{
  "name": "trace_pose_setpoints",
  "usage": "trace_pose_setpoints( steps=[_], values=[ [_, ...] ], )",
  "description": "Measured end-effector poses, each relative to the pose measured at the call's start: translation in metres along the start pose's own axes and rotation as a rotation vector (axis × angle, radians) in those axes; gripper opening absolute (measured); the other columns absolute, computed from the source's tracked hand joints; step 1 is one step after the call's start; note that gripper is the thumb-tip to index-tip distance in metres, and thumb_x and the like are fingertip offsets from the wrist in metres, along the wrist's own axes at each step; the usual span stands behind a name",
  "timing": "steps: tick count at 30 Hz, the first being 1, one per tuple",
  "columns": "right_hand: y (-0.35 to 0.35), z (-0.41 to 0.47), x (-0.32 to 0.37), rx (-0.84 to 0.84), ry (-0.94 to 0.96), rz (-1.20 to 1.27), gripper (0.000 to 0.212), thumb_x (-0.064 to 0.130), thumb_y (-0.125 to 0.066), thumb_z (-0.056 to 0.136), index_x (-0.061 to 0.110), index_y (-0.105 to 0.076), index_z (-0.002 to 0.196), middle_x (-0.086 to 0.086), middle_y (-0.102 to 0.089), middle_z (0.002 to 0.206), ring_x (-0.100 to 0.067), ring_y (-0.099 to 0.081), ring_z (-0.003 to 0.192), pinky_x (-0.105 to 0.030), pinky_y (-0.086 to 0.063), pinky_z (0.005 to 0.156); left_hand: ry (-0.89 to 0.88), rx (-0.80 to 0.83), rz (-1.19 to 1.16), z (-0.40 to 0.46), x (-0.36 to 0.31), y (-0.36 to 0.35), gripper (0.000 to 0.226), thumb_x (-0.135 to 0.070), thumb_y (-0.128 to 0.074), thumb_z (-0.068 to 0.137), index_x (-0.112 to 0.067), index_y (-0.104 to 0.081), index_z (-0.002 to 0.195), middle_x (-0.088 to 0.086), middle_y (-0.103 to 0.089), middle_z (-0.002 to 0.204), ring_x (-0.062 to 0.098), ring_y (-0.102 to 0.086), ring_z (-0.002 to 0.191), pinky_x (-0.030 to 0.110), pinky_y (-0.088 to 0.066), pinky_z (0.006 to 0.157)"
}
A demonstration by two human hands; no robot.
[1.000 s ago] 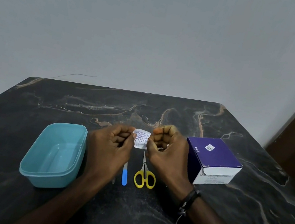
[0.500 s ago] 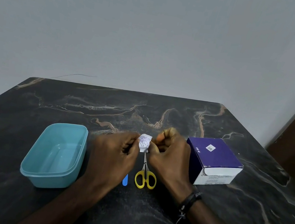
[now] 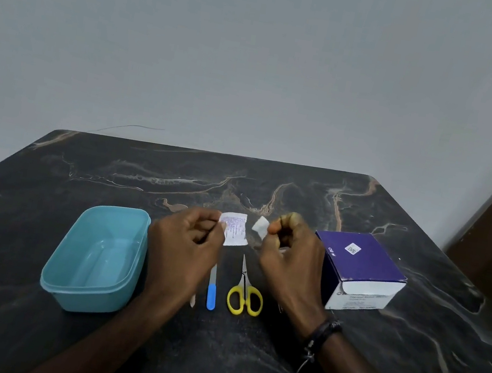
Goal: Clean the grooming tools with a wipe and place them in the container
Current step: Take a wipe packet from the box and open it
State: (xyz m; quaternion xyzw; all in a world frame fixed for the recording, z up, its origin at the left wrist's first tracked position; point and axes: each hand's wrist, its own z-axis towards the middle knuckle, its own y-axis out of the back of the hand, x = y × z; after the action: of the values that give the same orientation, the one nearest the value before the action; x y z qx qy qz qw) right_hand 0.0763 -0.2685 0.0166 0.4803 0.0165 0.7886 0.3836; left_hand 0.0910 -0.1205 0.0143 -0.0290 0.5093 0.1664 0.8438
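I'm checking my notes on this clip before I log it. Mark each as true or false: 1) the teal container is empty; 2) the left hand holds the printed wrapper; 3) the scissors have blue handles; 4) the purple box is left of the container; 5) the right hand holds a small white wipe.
1) True: the teal container holds nothing.
2) True: the left hand pinches the printed wrapper.
3) False: the scissors have yellow handles; the blue handle belongs to the nail file.
4) False: the purple box sits on the right, beyond the right hand.
5) True: it pinches the white wipe.
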Motion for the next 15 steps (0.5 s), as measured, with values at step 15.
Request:
trace_pose_setpoints(
  steps=[15],
  values=[
    [-0.0031, -0.0036, 0.0055, 0.294, -0.101, 0.249, 0.015, 0.029, -0.066, 0.091, 0.021, -0.074, 0.081, 0.003, -0.074, 0.076, -0.008, -0.069, 0.068, -0.028, -0.057, 0.065, 0.318, 0.058, -0.435, 0.0045, -0.0073, 0.0021, 0.015, 0.000, -0.076, 0.078, -0.010, -0.068, 0.085, 0.008, -0.075, 0.082, 0.021, -0.075, 0.074, 0.028, -0.060, 0.057]
  ],
)
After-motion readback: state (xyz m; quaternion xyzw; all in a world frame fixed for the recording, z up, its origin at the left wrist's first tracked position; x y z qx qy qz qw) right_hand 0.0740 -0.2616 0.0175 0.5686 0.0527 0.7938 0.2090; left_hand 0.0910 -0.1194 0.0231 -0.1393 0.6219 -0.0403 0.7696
